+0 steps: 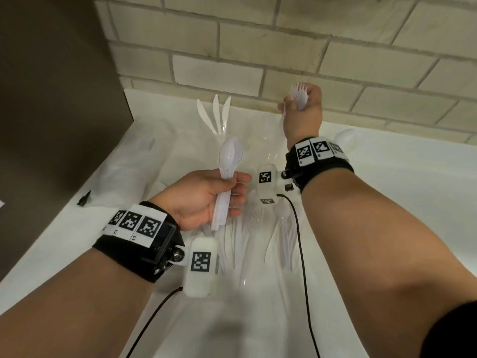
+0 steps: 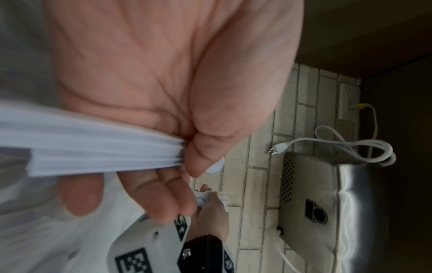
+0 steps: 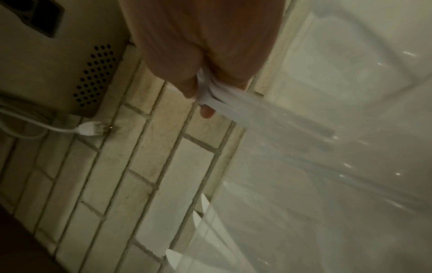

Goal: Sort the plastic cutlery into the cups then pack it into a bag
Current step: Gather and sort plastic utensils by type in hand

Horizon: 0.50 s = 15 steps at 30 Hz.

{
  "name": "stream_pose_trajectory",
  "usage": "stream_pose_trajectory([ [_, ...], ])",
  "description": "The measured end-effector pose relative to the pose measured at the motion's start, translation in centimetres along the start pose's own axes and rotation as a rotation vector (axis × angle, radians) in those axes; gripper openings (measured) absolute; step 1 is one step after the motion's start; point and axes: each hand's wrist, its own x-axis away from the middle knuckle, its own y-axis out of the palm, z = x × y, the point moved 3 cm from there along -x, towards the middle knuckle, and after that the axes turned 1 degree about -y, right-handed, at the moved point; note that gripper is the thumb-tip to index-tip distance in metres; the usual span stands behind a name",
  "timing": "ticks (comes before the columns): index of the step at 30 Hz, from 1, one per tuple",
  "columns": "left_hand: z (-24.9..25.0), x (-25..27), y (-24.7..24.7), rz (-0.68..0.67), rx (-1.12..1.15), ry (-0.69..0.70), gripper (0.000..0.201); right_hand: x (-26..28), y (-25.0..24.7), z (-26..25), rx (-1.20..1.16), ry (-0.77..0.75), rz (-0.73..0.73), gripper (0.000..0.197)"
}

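Note:
My left hand (image 1: 236, 188) grips a stack of white plastic spoons (image 1: 230, 153) by the handles, bowls up, over the middle of the white table (image 1: 413, 202). The left wrist view shows the spoon handles (image 2: 93, 147) pinched between thumb and fingers. My right hand (image 1: 296, 102) is raised near the wall and clutches a bunch of white forks (image 1: 299, 93), tines up. Clear plastic film (image 3: 280, 129), seemingly the bag, hangs from that same grip. Three white knives (image 1: 214, 112) stand upright at the back in a clear cup (image 1: 219, 133).
Loose white cutlery (image 1: 284, 236) lies on the table below my hands, and one spoon (image 1: 346, 138) shows behind my right wrist. A dark cabinet (image 1: 51, 99) walls the left side and a brick wall (image 1: 258, 47) the back. A steel appliance (image 2: 327, 203) stands by that wall.

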Motion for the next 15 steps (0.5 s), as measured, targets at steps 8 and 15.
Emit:
stream_pose_trajectory([
  [8, -0.7, -0.5, -0.1, -0.02, -0.017, -0.013, 0.027, -0.5, -0.3, 1.3, 0.101, 0.096, -0.098, 0.035],
  [15, -0.6, -0.3, 0.6, -0.055, 0.008, 0.017, 0.025, 0.6, -2.3, -2.7, 0.056, -0.002, -0.018, 0.026],
])
